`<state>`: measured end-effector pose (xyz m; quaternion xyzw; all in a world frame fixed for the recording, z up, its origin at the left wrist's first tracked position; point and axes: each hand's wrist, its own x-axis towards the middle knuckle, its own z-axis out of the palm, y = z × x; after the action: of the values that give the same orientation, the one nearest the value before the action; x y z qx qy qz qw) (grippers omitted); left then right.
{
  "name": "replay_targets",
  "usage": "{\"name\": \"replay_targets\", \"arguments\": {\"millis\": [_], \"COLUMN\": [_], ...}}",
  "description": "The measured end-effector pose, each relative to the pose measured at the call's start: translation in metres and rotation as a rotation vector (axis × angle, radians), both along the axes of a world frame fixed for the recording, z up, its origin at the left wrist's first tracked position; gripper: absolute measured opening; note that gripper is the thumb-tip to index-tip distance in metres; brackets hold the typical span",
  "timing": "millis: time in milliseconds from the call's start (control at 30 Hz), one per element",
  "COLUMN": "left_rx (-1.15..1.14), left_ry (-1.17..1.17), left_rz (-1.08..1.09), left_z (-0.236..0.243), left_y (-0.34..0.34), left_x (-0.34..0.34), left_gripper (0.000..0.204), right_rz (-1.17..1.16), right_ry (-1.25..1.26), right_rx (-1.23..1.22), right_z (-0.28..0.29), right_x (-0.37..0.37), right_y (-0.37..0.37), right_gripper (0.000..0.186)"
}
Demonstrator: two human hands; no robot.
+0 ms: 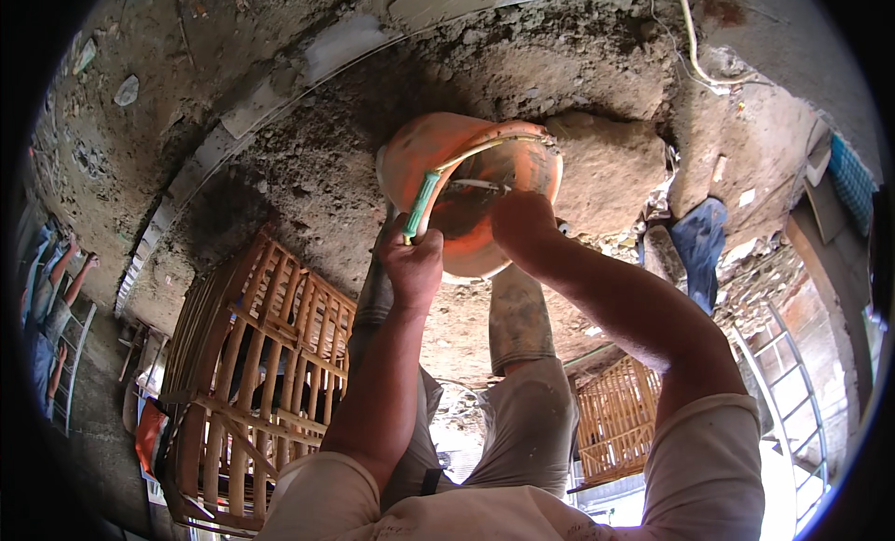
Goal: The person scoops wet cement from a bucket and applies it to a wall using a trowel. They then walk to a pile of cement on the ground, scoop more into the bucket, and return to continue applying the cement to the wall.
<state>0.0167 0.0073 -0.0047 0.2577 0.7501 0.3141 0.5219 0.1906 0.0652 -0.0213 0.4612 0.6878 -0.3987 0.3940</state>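
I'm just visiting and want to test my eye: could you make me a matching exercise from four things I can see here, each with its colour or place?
Things:
1. bucket
2. handle sleeve
3. cloth
4. left hand

Colours or places:
A. blue, on the ground
B. at the handle sleeve's lower end
C. orange
D. green

Pairs: 1-C; 2-D; 3-A; 4-B

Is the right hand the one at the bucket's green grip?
No, the left hand is at the green grip, while the right hand is at the opening of the orange bucket.
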Motion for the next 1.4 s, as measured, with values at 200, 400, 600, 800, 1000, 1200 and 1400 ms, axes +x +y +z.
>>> {"name": "replay_targets", "arguments": {"millis": [200, 400, 600, 800, 1000, 1200, 1400], "left_rx": [-0.067, -0.17, -0.182, -0.164, -0.163, -0.216, -0.209], "left_ry": [-0.001, 0.04, 0.02, -0.007, -0.024, -0.001, 0.07], "left_rz": [0.018, 0.097, 0.129, 0.179, 0.156, 0.176, 0.131], "left_z": [0.001, 0.003, 0.004, 0.006, 0.006, 0.003, 0.007], "left_y": [0.0, 0.012, 0.014, 0.016, 0.018, 0.018, 0.012], "left_x": [0.001, 0.003, -0.001, 0.002, 0.002, 0.0, -0.006], "left_gripper": [0.011, 0.016, 0.018, 0.014, 0.01, 0.009, 0.014], "right_rz": [-0.07, -0.6, -0.97, -1.015, -0.89, -0.962, -1.064], "right_ry": [0.152, 0.477, 0.435, 0.453, 0.371, 0.339, 0.497], "right_rx": [-0.231, -0.396, -0.391, -0.149, -0.25, -0.38, -0.12], "right_z": [0.008, -0.009, 0.034, 0.072, 0.061, 0.075, 0.091], "right_x": [0.016, 0.072, 0.146, 0.199, 0.215, 0.22, 0.227], "right_y": [0.007, -0.014, -0.019, 0.021, 0.033, 0.024, 0.021], "right_gripper": [0.023, 0.04, 0.049, 0.037, 0.036, 0.033, 0.034]}}
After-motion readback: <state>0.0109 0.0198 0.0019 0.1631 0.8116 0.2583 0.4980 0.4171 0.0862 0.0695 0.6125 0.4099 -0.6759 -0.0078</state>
